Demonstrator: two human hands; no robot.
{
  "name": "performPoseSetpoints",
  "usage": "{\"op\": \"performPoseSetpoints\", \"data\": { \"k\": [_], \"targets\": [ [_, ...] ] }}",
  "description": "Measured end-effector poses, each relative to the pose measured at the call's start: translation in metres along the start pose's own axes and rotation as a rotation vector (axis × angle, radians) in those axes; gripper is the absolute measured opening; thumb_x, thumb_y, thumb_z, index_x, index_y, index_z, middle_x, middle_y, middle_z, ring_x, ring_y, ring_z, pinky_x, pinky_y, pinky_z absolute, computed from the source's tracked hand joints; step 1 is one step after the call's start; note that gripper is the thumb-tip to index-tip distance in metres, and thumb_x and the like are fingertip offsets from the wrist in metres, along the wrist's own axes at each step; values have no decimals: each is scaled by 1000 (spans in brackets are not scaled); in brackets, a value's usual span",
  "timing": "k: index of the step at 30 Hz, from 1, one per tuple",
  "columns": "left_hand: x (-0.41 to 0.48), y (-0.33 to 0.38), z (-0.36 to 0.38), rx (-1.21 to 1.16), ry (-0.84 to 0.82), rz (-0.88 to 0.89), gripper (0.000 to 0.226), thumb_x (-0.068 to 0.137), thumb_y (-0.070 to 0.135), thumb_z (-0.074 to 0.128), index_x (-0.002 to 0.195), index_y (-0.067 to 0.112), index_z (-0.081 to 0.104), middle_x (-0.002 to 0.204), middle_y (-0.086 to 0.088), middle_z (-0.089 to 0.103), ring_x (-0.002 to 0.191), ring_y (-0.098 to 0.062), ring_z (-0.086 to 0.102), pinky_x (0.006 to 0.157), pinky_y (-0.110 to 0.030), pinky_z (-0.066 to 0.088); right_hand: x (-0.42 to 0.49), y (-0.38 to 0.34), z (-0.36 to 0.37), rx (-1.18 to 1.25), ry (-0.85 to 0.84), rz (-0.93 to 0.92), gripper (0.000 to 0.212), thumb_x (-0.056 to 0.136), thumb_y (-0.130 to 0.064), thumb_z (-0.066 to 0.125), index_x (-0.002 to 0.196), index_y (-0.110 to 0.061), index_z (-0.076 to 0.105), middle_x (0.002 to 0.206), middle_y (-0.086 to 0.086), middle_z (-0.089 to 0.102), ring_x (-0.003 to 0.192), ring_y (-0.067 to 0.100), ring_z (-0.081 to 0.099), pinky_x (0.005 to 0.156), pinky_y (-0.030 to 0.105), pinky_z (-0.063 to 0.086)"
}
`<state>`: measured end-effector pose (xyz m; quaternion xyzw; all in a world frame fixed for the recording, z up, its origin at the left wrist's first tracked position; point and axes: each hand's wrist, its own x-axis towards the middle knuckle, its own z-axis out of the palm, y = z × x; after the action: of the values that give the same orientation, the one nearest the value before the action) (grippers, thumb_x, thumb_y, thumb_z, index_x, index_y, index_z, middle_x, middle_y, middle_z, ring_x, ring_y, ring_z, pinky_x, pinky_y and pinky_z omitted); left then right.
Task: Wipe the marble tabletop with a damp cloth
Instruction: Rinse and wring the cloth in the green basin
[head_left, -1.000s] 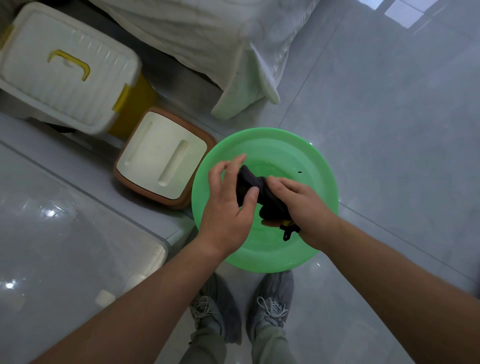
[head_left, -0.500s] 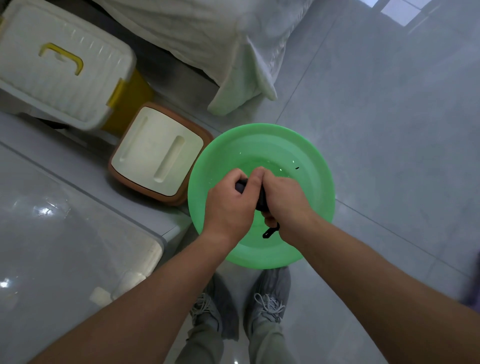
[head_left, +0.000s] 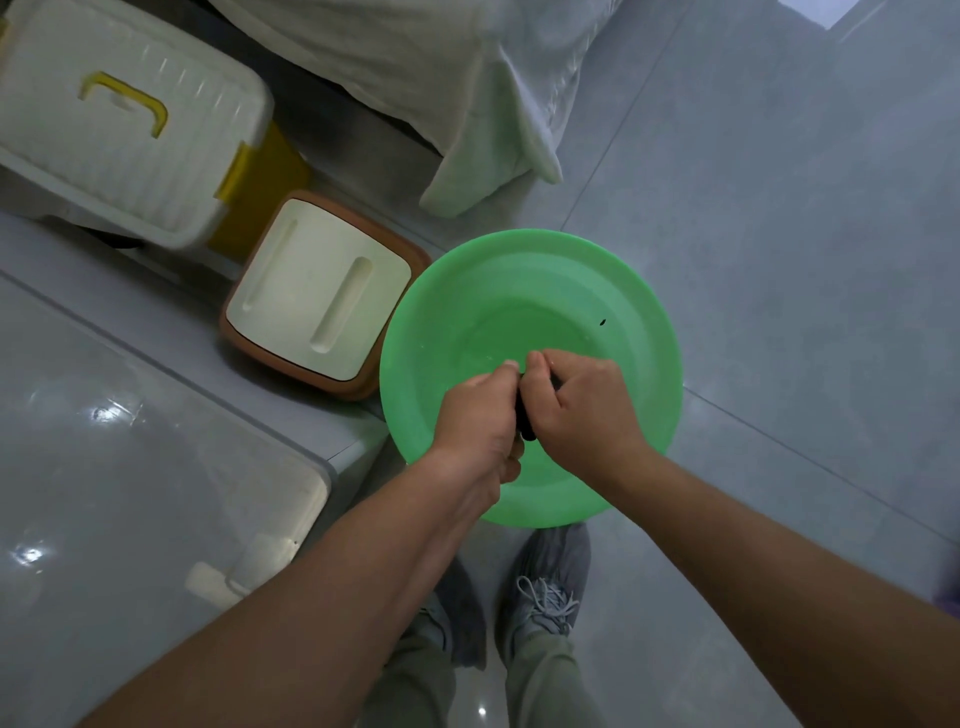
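A dark cloth (head_left: 525, 423) is squeezed between both hands above a green plastic basin (head_left: 639, 332) that stands on the floor with a little water in it. My left hand (head_left: 480, 415) and my right hand (head_left: 584, 410) are pressed together, fists closed around the cloth, so only a small dark strip of it shows between them. The glossy grey marble tabletop (head_left: 130, 467) fills the lower left of the head view, its corner just left of the basin.
A brown box with a cream lid (head_left: 317, 296) touches the basin's left side. Behind it is a white bin with yellow handle (head_left: 130, 119). A white sheet (head_left: 467, 104) hangs down at the top. My shoes (head_left: 550, 587) stand on the grey tiled floor (head_left: 805, 234).
Both hands have closed tightly around the cloth, which showed plainly a second ago and is nearly hidden now. The hands stay over the basin.
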<state>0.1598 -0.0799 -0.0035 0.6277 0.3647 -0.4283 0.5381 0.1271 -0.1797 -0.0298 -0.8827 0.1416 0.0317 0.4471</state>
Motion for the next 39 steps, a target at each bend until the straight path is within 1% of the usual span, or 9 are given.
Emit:
{"op": "performPoseSetpoints", "data": {
  "k": [9, 13, 15, 17, 21, 23, 27, 32, 39],
  "targets": [
    [4, 4, -3, -16, -64, -162, 33, 94, 26, 50, 63, 24, 38, 55, 2, 30, 39, -10, 18, 37, -12, 13, 10, 13, -1, -263, 23, -327, 30, 94, -30, 44, 66, -25, 34, 57, -7, 32, 46, 20, 31, 50, 27, 26],
    [1, 8, -7, 81, -37, -2, 36, 102, 44, 43, 93, 12, 57, 80, -7, 56, 51, -16, 46, 42, -21, 33, 8, 5, -7, -56, -76, 30, 29, 96, -41, 48, 76, -24, 60, 70, -7, 57, 65, 18, 55, 58, 29, 40],
    [-1, 12, -9, 173, -20, 117, 33, 104, 48, 40, 109, 19, 55, 104, -5, 63, 76, -20, 62, 50, -27, 45, 6, 0, -12, 160, -177, 179, 24, 99, -39, 55, 98, -20, 72, 87, -4, 69, 78, 13, 65, 62, 24, 50],
    [-2, 12, -12, 207, -50, 246, 29, 105, 45, 42, 128, 28, 50, 129, -5, 56, 103, -22, 63, 56, -31, 56, 7, -6, -17, 368, -192, 356, 20, 102, -31, 57, 97, -18, 72, 80, 1, 70, 64, 15, 64, 48, 24, 47],
    [1, -1, -29, 343, 4, 707, 42, 96, 41, 52, 137, 35, 50, 146, 3, 40, 133, -12, 45, 109, -37, 45, 20, -16, -22, 692, -178, 812, 26, 101, -29, 58, 80, -14, 61, 63, 4, 50, 44, 15, 42, 37, 21, 31],
    [2, -7, -36, 368, 19, 885, 41, 93, 41, 55, 132, 28, 57, 140, 6, 49, 132, -9, 47, 110, -37, 44, 22, -21, -22, 866, -218, 984, 22, 100, -30, 57, 86, -13, 56, 65, 4, 46, 40, 12, 36, 34, 19, 25],
    [3, -3, -34, 473, 129, 951, 36, 90, 55, 50, 91, 21, 61, 93, 10, 55, 86, -7, 57, 74, -34, 52, 17, -30, -21, 786, -286, 959, 22, 100, -30, 55, 86, -13, 54, 67, 7, 41, 40, 12, 31, 37, 18, 22],
    [0, 7, -23, 532, 214, 715, 58, 90, 62, 46, 57, 14, 41, 50, 4, 42, 51, -17, 38, 50, -34, 32, 9, -41, -13, 515, -173, 691, 44, 100, -34, 54, 64, -10, 57, 54, 4, 45, 42, 14, 33, 43, 23, 26],
    [-8, 14, -8, 32, 13, 36, 33, 91, 34, 58, 64, 19, 47, 53, 1, 35, 38, -15, 26, 41, -17, 20, 7, -30, -13, 81, -24, 193, 46, 93, -29, 53, 53, -22, 32, 45, -5, 30, 46, 12, 28, 47, 28, 22]
  ]
}}
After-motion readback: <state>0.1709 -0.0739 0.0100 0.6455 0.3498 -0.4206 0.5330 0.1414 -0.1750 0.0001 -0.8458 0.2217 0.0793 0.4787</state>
